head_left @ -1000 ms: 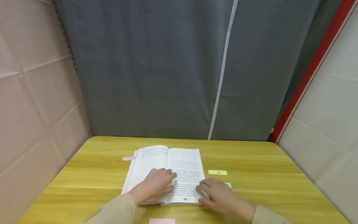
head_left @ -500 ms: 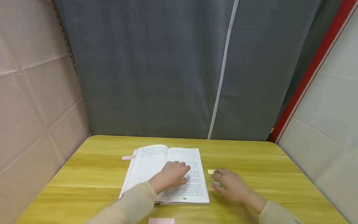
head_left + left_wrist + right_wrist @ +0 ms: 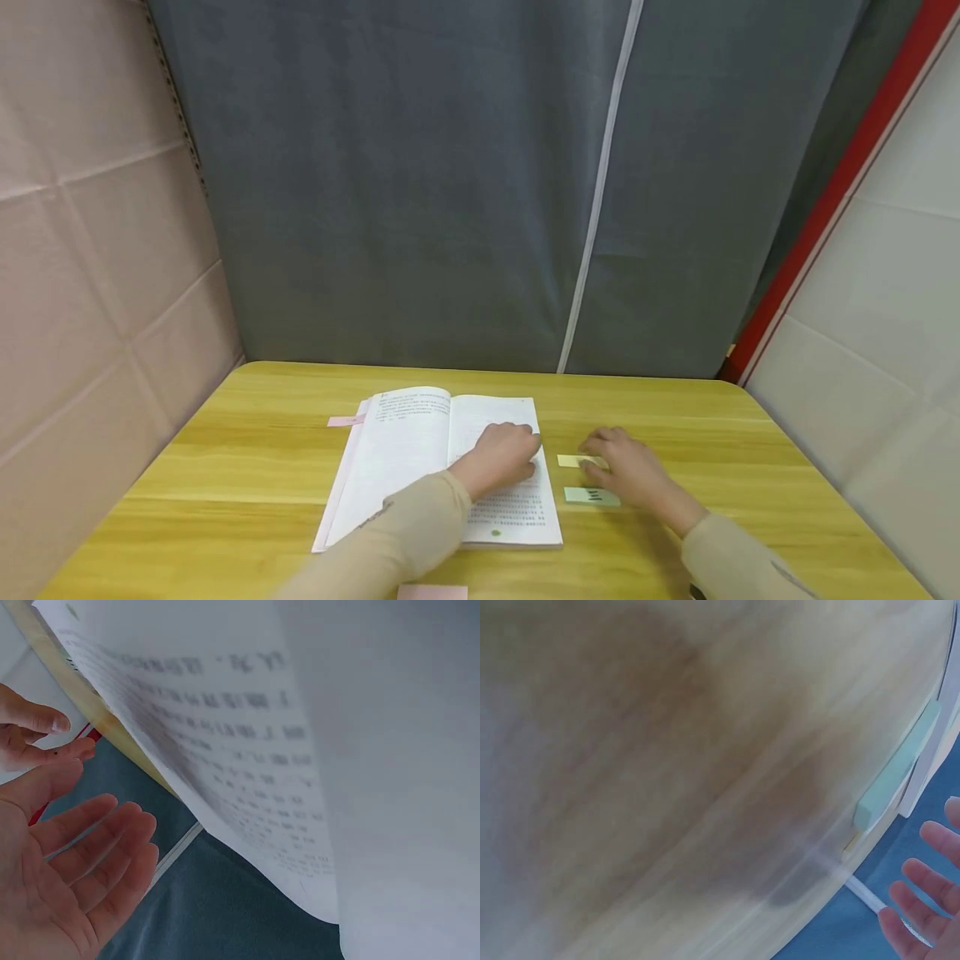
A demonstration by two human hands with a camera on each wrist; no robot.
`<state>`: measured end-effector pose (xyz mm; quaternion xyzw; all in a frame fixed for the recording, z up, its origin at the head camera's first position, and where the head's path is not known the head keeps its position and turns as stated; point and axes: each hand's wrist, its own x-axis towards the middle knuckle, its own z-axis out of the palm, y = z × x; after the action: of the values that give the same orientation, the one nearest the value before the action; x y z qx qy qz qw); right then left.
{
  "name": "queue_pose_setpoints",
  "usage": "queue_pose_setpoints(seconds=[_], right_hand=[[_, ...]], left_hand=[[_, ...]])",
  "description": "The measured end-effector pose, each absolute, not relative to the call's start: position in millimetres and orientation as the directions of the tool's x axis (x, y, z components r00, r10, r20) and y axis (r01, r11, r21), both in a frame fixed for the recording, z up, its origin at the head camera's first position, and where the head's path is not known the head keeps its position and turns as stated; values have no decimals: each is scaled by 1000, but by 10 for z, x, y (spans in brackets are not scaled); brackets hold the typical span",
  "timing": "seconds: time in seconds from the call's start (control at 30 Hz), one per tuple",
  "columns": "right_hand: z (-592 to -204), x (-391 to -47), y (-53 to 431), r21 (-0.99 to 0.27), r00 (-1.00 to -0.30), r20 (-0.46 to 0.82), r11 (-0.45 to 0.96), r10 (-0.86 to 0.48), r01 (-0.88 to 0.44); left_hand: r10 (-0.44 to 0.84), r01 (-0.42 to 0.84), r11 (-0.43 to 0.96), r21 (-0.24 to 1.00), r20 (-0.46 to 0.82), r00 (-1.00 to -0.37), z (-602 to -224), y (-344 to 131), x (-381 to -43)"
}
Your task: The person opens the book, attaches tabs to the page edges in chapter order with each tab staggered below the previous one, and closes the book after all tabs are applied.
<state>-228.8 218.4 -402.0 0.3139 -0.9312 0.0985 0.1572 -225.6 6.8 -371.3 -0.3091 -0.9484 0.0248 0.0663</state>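
Observation:
An open book with printed pages lies on the table. My left hand is over its right-hand page, and in the left wrist view its fingers are loosely extended with nothing held. Whether it touches the paper cannot be told. Right of the book are a yellow sticky-note pad and, nearer me, a green sticky-note pad with dark marks. My right hand is at the yellow pad, its fingertips covering the right part. In the right wrist view its fingers are spread; contact is unclear.
A pink tab sticks out from the book's left edge. A pink sticky-note pad lies at the front of the wooden table. A grey curtain hangs behind, with pale panels at both sides.
My left hand has moved right across the book toward the right page's outer edge. My right hand has left the book's lower right corner and moved up and right to the yellow pad, uncovering the green one.

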Motion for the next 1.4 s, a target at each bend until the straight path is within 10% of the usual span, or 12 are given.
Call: queue_pose_setpoints(seconds=[0.63,1.4], right_hand=[[-4104,-2409,2202,-101,-833,253,842,-493,-530],[-4126,-2433,2195,-129,-834,231,833,-502,-538]], left_hand=[[524,521,851,-66,42,-851,-3904,499,-2426],[516,471,816,-335,54,-855,-4019,749,-2445]])
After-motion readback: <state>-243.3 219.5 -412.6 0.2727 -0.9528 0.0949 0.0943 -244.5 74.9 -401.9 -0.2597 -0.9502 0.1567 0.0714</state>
